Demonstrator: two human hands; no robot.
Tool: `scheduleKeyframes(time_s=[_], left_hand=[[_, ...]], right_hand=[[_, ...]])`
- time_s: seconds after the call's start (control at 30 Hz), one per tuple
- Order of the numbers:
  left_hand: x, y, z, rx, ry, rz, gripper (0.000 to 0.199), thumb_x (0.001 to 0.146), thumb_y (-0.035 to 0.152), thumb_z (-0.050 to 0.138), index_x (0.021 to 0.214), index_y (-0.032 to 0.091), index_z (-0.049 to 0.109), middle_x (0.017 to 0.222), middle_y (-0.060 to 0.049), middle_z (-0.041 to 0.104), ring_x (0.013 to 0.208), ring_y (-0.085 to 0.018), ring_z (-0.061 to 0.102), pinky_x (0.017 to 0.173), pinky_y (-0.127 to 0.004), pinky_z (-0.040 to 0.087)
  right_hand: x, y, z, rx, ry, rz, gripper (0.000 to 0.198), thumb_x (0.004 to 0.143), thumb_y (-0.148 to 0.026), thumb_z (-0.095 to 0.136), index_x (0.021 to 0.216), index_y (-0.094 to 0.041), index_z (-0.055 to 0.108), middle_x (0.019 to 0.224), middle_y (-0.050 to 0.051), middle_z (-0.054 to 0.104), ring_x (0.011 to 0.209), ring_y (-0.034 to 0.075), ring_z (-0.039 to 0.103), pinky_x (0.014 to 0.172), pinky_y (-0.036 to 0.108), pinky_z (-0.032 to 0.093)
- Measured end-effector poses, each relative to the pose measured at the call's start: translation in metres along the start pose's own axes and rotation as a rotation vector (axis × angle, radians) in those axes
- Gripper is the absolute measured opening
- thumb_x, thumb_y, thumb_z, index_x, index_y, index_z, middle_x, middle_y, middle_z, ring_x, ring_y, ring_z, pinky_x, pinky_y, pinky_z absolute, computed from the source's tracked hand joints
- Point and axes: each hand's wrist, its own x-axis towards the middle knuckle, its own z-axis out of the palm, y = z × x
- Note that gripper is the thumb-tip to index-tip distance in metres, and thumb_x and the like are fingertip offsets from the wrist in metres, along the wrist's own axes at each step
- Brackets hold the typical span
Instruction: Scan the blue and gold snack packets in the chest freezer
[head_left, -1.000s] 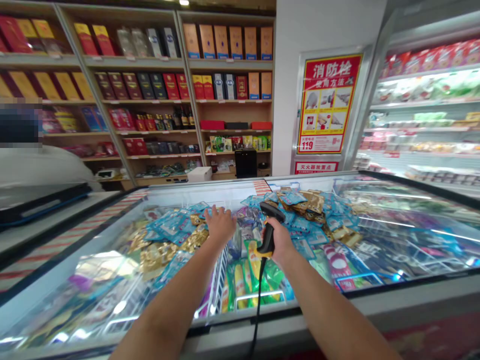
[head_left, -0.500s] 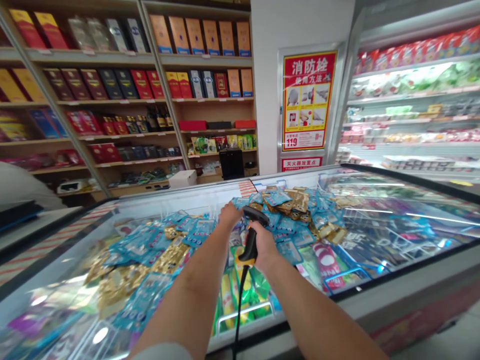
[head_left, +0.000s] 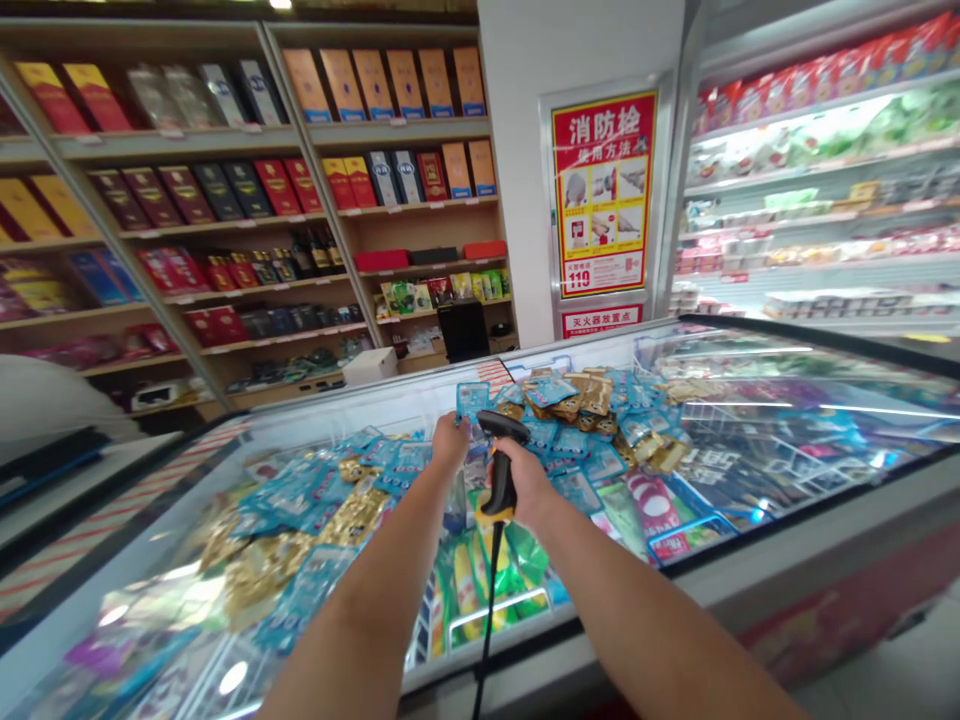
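Observation:
My right hand (head_left: 523, 476) is wrapped around the handle of a black and yellow barcode scanner (head_left: 501, 470), its cable hanging down toward me. Just left of the scanner head, my left hand (head_left: 451, 440) pinches a small blue packet (head_left: 472, 399) by its lower edge, holding it upright. Blue and gold packets lie in a heap (head_left: 570, 410) to the right of the scanner. More of them spread out in a pile (head_left: 300, 500) to the left. Both piles rest on the glass top of a chest freezer (head_left: 600, 630).
Through the freezer glass, green and yellow bags (head_left: 480, 575) show in a wire basket. Shelves of boxed goods (head_left: 240, 190) stand behind. A red fire-hydrant sign (head_left: 604, 190) hangs on the pillar. At right is a lit refrigerated case (head_left: 817, 200); a counter edge (head_left: 67, 500) is at left.
The blue packet in my left hand has come up to stand upright, its face now showing beside the scanner head. My view has shifted slightly; my right hand keeps its grip on the scanner.

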Motion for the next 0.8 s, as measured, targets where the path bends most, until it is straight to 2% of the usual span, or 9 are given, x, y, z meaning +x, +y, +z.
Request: scheduleKeyframes(time_s=[0.07,0.17,0.27,0.43,0.8], left_hand=[[-0.01,-0.006,-0.003,-0.145,-0.061,0.013,0.019,0.087,0.029,0.049,0.088,0.017,0.065,0.081,-0.007,0.069,0.08,-0.02,0.067,0.068,-0.027,0.046],[-0.026,-0.012,-0.007,-0.439,-0.135,-0.05,0.017,0.084,0.025,0.052,0.092,0.017,0.065,0.077,-0.004,0.069,0.073,-0.017,0.067,0.066,-0.026,0.048],[-0.036,-0.011,-0.011,-0.595,-0.098,-0.123,0.02,0.082,0.027,0.055,0.096,0.016,0.066,0.069,-0.002,0.066,0.064,-0.016,0.065,0.063,-0.026,0.048],[-0.04,-0.01,-0.015,-0.639,-0.034,-0.134,0.023,0.08,0.027,0.054,0.095,0.013,0.066,0.064,-0.001,0.064,0.06,-0.015,0.063,0.06,-0.025,0.048],[-0.036,-0.022,-0.006,-0.615,0.016,-0.109,0.025,0.08,0.029,0.053,0.095,0.014,0.066,0.063,0.0,0.062,0.061,-0.015,0.065,0.061,-0.025,0.048]], right_hand=[[0.0,0.001,0.0,-0.005,-0.022,-0.003,0.022,0.083,-0.026,0.052,0.064,-0.016,0.054,0.041,-0.001,0.052,0.035,0.011,0.048,0.038,0.021,0.037],[0.002,0.004,-0.001,-0.007,-0.044,-0.017,0.021,0.081,-0.027,0.053,0.064,-0.016,0.055,0.042,-0.001,0.052,0.035,0.011,0.047,0.037,0.021,0.036],[0.003,0.007,-0.002,-0.002,-0.078,-0.053,0.02,0.079,-0.028,0.055,0.063,-0.016,0.054,0.043,-0.001,0.053,0.036,0.011,0.048,0.038,0.021,0.037],[-0.001,0.005,-0.003,0.035,-0.115,-0.088,0.019,0.078,-0.028,0.055,0.063,-0.016,0.055,0.045,0.0,0.055,0.037,0.011,0.048,0.04,0.021,0.037],[-0.005,0.001,-0.003,0.062,-0.053,-0.07,0.019,0.078,-0.028,0.057,0.063,-0.018,0.052,0.044,-0.002,0.053,0.037,0.01,0.047,0.04,0.02,0.037]])
